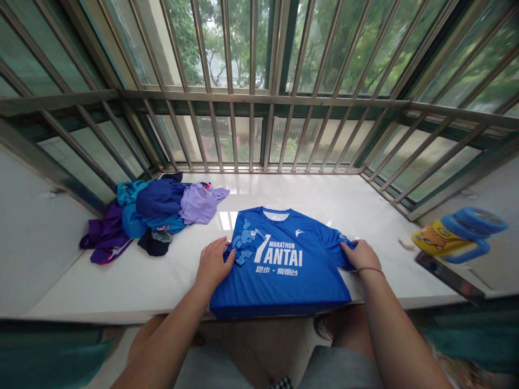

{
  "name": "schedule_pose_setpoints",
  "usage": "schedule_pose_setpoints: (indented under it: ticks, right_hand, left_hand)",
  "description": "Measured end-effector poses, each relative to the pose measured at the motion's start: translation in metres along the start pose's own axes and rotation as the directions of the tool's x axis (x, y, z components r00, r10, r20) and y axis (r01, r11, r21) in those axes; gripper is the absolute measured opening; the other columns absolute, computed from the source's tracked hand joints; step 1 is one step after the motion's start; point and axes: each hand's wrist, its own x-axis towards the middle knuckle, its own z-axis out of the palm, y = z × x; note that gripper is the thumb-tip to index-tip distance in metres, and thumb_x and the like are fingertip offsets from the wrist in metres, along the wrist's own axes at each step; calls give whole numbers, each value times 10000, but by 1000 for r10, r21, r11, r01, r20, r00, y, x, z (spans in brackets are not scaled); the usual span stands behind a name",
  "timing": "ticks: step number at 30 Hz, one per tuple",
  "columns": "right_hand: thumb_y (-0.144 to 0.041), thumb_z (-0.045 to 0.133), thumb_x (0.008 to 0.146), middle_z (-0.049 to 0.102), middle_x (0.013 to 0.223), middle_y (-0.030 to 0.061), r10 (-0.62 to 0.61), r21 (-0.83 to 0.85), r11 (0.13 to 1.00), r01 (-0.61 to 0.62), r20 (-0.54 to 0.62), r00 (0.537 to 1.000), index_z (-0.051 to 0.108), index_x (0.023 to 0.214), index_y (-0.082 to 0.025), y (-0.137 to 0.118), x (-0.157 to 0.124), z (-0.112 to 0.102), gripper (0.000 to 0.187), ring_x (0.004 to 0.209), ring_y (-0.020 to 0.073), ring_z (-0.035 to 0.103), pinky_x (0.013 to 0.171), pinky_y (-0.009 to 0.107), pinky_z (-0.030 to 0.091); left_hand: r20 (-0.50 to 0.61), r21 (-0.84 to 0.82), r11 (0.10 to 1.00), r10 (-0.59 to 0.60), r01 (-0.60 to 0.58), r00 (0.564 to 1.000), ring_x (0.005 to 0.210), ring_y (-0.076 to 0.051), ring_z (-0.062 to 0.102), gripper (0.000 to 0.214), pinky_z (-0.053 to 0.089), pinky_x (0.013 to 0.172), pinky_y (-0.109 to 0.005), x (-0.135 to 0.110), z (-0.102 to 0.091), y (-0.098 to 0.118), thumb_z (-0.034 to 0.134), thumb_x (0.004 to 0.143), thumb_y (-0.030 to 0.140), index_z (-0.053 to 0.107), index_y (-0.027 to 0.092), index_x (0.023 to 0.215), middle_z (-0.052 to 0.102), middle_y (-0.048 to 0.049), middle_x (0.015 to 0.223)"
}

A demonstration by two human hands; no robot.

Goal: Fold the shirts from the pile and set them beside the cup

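Note:
A blue T-shirt (320,275) with white "MARATHON YANTAI" lettering lies face up in front of me, its neckline away from me and its hem hanging slightly over the ledge's front edge. My left hand (214,263) is at the sleeve on the left, thumb and fingers closed on the cloth, the fingertips partly hidden. At the opposite side my right hand (364,256), with a thin band on the wrist, pinches the other sleeve, which is spread outward. The shirt's body looks mostly flat, with light creases.
A heap of crumpled clothes (158,208), purple, blue, teal and lilac, sits on the white ledge (194,292) at left. On the right stand a blue-and-yellow jug (450,235) with a handle and a dark flat box (448,275). Metal window bars (265,129) enclose the far side.

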Motion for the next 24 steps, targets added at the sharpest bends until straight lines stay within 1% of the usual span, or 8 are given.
schedule_pose_setpoints:
  ticks: [2, 4, 10, 14, 17, 20, 22, 24]
  right_hand:
    - [-508, 696, 916, 794, 912, 180, -28, 17, 999, 27, 28, 999, 789, 973, -181, -1, 9, -6, 345, 954, 343, 779, 826, 393, 576]
    - [-467, 690, 914, 774, 818, 141, -43, 34, 998, 43, 12, 999, 774, 907, -192, -3, 14, -11, 288, 883, 318, 773, 773, 364, 556]
    - [-497, 551, 1024, 796, 966, 142, -43, 165, 984, 69, -153, 987, 705, 1203, -152, -22, -5, -23, 418, 853, 260, 754, 704, 319, 522]
    - [-501, 579, 1022, 804, 1030, 139, -212, 193, 944, 267, -267, 940, 686, 1226, -192, -52, -40, -29, 385, 884, 279, 760, 731, 331, 528]
    - [-442, 541, 1059, 810, 1127, 128, -440, 165, 860, 483, -239, 865, 692, 1251, -235, -79, -73, -29, 320, 972, 284, 780, 804, 349, 572]
    - [-377, 567, 1062, 787, 1269, 111, -665, 158, 718, 678, -133, 735, 679, 1358, -266, -100, -104, -22, 336, 1084, 273, 778, 895, 366, 610]
    - [-402, 621, 1055, 771, 1310, 104, -767, 148, 627, 765, -55, 639, 678, 1391, -274, -107, -123, -17, 364, 1130, 278, 768, 937, 387, 619]
    - [-447, 622, 1072, 776, 1281, 102, -812, 134, 575, 807, -24, 583, 712, 1334, -270, -107, -137, -13, 328, 1141, 287, 759, 976, 415, 615]
  left_hand:
    - [-2, -2, 1000, -2, 2, 1000, 1368, -337, 675, 293, 509, 1176, -534, 0, 1, 0, 605, 1023, 418, 745, 262, 1227, 738, -103, 1465]
    - [-1, -3, 1000, -7, 7, 1000, 1366, -340, 676, 292, 510, 1173, -545, 0, 1, 0, 603, 1022, 416, 744, 258, 1223, 739, -105, 1463]
    - [-9, 3, 1000, -16, 16, 1000, 1370, -344, 674, 298, 514, 1170, -544, 0, 1, 0, 606, 1014, 417, 754, 258, 1218, 742, -109, 1459]
    - [9, 3, 1000, -15, 15, 1000, 1371, -340, 670, 310, 511, 1172, -548, 0, 0, 0, 591, 1021, 417, 749, 254, 1231, 734, -115, 1474]
    - [12, 3, 1000, -10, 10, 1000, 1377, -341, 665, 309, 506, 1178, -545, 0, 0, 0, 589, 1023, 414, 744, 254, 1238, 732, -119, 1477]
    - [9, 2, 1000, -2, 2, 1000, 1382, -340, 663, 311, 507, 1181, -545, 0, 1, -1, 581, 1026, 417, 742, 258, 1239, 734, -116, 1474]
    - [5, -3, 1000, 0, 0, 1000, 1377, -338, 666, 310, 509, 1183, -541, 0, 1, -1, 580, 1026, 418, 744, 261, 1237, 735, -113, 1473]
    - [3, -6, 1000, -2, 2, 1000, 1374, -336, 668, 306, 508, 1184, -536, 0, 1, -1, 584, 1025, 416, 746, 261, 1233, 735, -114, 1474]
